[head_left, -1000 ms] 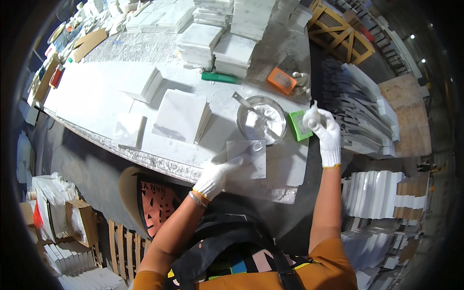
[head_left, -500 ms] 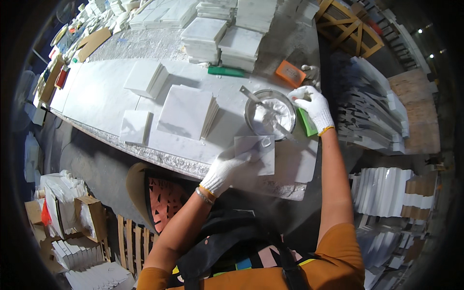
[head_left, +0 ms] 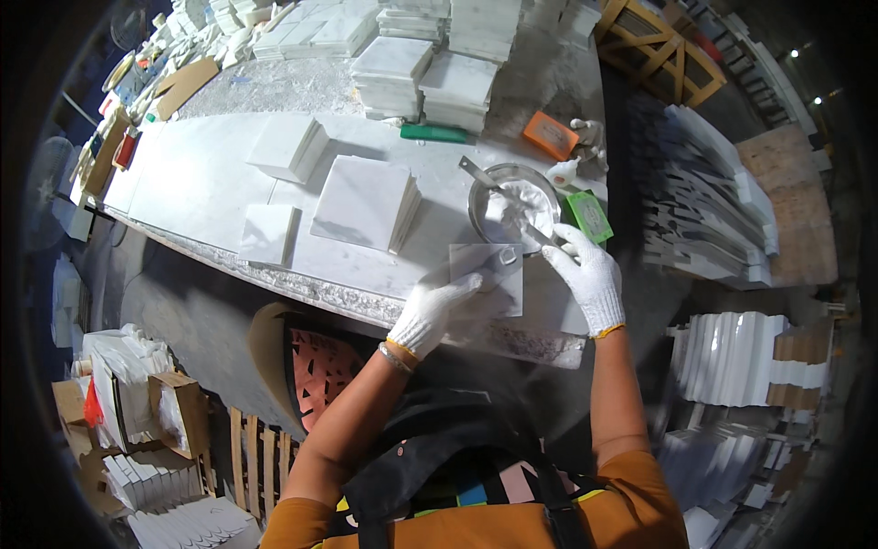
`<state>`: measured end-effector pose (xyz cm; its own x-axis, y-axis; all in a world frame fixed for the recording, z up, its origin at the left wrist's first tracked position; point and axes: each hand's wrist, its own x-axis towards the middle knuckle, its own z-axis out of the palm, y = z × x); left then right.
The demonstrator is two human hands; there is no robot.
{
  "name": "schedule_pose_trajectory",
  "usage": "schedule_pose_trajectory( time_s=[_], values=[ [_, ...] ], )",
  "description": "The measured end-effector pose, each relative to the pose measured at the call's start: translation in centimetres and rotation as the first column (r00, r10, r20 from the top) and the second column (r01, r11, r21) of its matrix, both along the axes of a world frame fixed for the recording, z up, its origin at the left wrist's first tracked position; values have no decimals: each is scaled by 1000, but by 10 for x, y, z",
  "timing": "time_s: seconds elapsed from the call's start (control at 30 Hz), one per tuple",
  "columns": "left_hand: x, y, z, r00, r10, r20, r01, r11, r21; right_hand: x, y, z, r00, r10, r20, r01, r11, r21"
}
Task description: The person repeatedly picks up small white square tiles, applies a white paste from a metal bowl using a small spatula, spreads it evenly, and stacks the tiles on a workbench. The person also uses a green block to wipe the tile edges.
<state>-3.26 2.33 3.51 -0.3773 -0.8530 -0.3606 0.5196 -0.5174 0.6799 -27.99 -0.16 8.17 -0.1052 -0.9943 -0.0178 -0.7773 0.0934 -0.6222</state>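
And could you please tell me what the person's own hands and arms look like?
The left hand and right hand wear white knit gloves with yellow-orange cuff edges. A pale bracelet circles the left wrist. The forearms are bare up to orange-brown sleeves.

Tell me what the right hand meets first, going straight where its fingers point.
The right hand would likely meet the tool handle sticking from the bowl first, though depth is unclear.

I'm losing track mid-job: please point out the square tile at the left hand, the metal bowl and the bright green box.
Square tile (head_left: pixel 501 285): head view, bare part of its face.
Metal bowl (head_left: pixel 476 210): head view, left side of its wall.
Bright green box (head_left: pixel 588 216): head view, top face.
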Motion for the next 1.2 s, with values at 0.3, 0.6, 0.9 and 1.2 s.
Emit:
schedule_pose_trajectory(
  time_s=[0.3, 0.6, 0.9, 1.2],
  values=[
    [18, -20, 4, 972, 48, 230, -44, 999, -22, 2, -17, -8, 938, -8, 348, -26, 995, 94],
    [16, -35, 26, 960, 22, 278, 5, 995, -95, -1, -19, 7, 745, -186, 641, 35, 970, 240],
    [3, -45, 47, 908, 7, 419, 76, 980, -183, 27, -15, 22, 912, 198, 360, -91, 952, -293],
    [-13, -67, 66, 535, 284, 796, 319, 804, -501, -5, 7, 2, 992, 8, -125, -67, 878, -475]
  ],
)
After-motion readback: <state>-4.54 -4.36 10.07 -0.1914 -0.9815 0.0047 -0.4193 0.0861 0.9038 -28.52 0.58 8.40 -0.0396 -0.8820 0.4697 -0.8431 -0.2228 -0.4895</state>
